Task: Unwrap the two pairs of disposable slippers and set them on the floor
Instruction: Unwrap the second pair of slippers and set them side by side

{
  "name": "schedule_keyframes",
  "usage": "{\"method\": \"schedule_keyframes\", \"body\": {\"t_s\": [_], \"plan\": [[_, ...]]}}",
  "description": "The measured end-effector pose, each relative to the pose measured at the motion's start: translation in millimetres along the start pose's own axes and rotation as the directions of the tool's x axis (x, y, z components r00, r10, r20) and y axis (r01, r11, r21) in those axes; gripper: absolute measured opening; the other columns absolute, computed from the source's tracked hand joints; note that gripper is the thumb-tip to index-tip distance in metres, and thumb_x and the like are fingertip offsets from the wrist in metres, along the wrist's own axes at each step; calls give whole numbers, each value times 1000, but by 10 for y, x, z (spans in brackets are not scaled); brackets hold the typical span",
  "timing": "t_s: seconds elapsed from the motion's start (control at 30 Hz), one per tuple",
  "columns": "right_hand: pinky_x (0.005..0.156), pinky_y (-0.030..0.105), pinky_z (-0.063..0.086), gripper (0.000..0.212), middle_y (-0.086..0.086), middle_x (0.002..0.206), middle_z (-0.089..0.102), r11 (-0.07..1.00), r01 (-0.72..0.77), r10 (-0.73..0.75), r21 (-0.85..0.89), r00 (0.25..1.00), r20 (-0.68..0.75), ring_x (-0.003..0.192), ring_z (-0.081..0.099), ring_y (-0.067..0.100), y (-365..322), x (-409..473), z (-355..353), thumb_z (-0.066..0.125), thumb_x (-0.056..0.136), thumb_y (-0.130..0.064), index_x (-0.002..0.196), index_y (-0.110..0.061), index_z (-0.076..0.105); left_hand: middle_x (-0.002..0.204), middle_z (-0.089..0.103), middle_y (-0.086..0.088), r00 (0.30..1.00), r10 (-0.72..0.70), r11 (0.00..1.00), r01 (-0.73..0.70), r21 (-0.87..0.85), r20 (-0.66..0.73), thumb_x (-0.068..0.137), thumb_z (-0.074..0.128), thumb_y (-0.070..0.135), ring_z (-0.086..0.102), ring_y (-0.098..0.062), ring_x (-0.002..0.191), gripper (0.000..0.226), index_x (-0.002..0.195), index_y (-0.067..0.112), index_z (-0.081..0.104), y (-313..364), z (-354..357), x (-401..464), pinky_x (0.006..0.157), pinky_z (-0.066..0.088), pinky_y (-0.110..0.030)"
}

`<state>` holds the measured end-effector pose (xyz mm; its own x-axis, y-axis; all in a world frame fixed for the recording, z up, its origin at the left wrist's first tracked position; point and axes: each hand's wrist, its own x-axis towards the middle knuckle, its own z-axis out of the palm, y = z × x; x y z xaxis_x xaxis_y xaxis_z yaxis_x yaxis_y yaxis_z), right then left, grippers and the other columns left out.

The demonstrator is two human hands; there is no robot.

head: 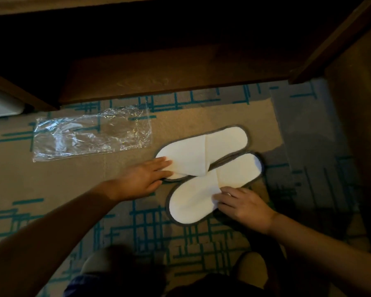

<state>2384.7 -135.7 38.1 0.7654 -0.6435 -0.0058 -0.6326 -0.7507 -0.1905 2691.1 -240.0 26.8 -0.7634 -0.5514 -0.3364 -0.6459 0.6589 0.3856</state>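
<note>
Two white disposable slippers with grey trim lie flat on the patterned carpet. The far slipper (210, 151) lies with its toe end to the left, and my left hand (146, 179) rests on that toe with the fingers stretched out. The near slipper (201, 196) overlaps the far one at the middle. My right hand (242, 204) presses on the near slipper's upper at its lower right edge, fingers bent. An empty clear plastic wrapper (90, 133) lies flat on the carpet to the left of the slippers.
A dark wooden shelf or cabinet base (171, 78) runs across the top, with a wooden panel (334, 39) at the right. A white object (0, 103) shows at the far left edge. My knees and feet are at the bottom.
</note>
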Motion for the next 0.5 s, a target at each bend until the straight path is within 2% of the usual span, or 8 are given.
{"method": "schedule_keyframes", "body": {"t_s": [0.13, 0.2, 0.3, 0.4, 0.47, 0.5], "plan": [[69, 30, 58, 23, -1, 97, 75, 999, -34, 35, -18, 999, 29, 86, 70, 20, -43, 72, -49, 51, 80, -23, 76, -19, 73, 154, 22, -11, 992, 74, 996, -79, 47, 107, 93, 44, 31, 19, -25, 143, 47, 139, 21, 39, -57, -114, 17, 116, 21, -36], [75, 33, 59, 11, -1, 94, 75, 999, -47, 48, -20, 998, 47, 83, 70, 20, -88, 107, -98, 65, 75, -26, 79, -20, 73, 155, 18, -11, 973, 118, 985, -140, 100, 200, 92, 44, 35, 19, -25, 143, 54, 142, 23, 29, -130, -252, 52, 115, 22, -35], [82, 39, 58, 30, 1, 97, 75, 989, -131, 138, -62, 984, 110, 88, 71, 21, -112, 126, -227, 78, 63, -35, 90, -21, 75, 154, 23, -11, 943, 201, 947, -256, 193, 264, 89, 50, 36, 26, -27, 141, 61, 143, 22, 24, -279, -606, 182, 113, 26, -39], [85, 45, 55, 51, 8, 115, 71, 956, -286, 294, -69, 938, 185, 105, 67, 27, -130, 127, -379, 78, 61, -44, 107, -23, 71, 147, 37, -17, 922, 324, 864, -380, 331, 212, 83, 57, 43, 39, -34, 133, 66, 141, 20, 34, -334, -940, 367, 105, 37, -46], [98, 52, 44, 65, 14, 139, 52, 916, -396, 396, -61, 870, 293, 128, 49, 34, -160, 135, -465, 68, 71, -53, 129, -27, 55, 148, 36, -17, 910, 378, 843, -414, 343, 171, 80, 57, 49, 36, -36, 135, 73, 142, 21, 32, -317, -1007, 474, 104, 36, -50], [106, 55, 32, 69, 15, 150, 35, 893, -449, 428, -11, 843, 325, 138, 33, 37, -225, 151, -485, 59, 78, -56, 139, -29, 40, 152, 27, -15, 909, 378, 851, -415, 321, 174, 79, 56, 52, 26, -35, 139, 78, 144, 24, 24, -297, -986, 527, 107, 31, -50]]}}
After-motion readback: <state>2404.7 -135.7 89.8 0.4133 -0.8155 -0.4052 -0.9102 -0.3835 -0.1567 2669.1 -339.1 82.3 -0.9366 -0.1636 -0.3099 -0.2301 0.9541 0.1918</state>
